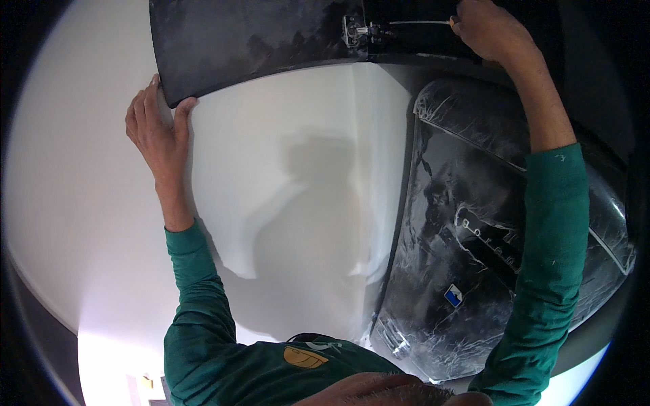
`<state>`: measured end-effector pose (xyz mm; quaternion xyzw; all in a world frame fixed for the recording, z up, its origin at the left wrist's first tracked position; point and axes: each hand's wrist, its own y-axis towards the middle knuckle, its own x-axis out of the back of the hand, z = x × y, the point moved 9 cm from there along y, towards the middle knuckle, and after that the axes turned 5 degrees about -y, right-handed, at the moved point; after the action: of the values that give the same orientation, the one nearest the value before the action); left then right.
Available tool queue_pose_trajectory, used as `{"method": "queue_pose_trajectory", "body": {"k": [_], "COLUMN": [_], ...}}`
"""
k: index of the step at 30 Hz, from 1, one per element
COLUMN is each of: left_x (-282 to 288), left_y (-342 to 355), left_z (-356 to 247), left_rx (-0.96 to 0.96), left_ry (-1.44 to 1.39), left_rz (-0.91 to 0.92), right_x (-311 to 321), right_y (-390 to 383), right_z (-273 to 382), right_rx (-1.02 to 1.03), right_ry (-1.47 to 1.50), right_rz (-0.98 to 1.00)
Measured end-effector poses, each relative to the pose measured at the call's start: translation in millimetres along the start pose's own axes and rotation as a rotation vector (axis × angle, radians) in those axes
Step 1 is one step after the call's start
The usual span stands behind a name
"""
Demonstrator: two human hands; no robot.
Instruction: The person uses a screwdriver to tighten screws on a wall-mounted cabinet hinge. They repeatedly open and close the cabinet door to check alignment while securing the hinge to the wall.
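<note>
A black door panel (257, 40) spans the top of the head view. My left hand (157, 132) rests at its lower left corner, thumb along the bottom edge and fingers up against the side edge. At the panel's right end sits a metal hinge (353, 31), joining it to a dark cabinet part (433, 49). My right hand (497, 34) is closed round a screwdriver (418, 22), whose handle is mostly hidden in the fingers, with a bit of orange showing. Its thin shaft points left, the tip at the hinge's screw side.
A black, scuffed, shiny case or bag (433, 250) with pale lettering and a blue-and-white sticker (453, 296) stands at the right, under my right forearm. Behind the panel runs a white wall (298, 101) with a corner line and my shadow on it.
</note>
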<state>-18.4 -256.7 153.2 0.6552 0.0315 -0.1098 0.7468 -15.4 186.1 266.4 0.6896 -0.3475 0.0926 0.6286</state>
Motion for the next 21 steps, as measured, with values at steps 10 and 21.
{"method": "queue_pose_trajectory", "body": {"k": [10,21], "left_x": [-1.6,8.9], "left_y": [1.8,-6.6], "left_z": [-9.6,0.7], "left_rx": [0.002,0.041], "left_ry": [-0.072,-0.039], "left_rz": [-0.045,-0.027], "right_x": [-41.4,-33.9], "right_y": [28.1,51.8], "right_z": [3.2,11.8], "right_rx": [0.021,-0.032], "right_ry": [0.016,0.057], "right_rz": [-0.159,-0.23]}}
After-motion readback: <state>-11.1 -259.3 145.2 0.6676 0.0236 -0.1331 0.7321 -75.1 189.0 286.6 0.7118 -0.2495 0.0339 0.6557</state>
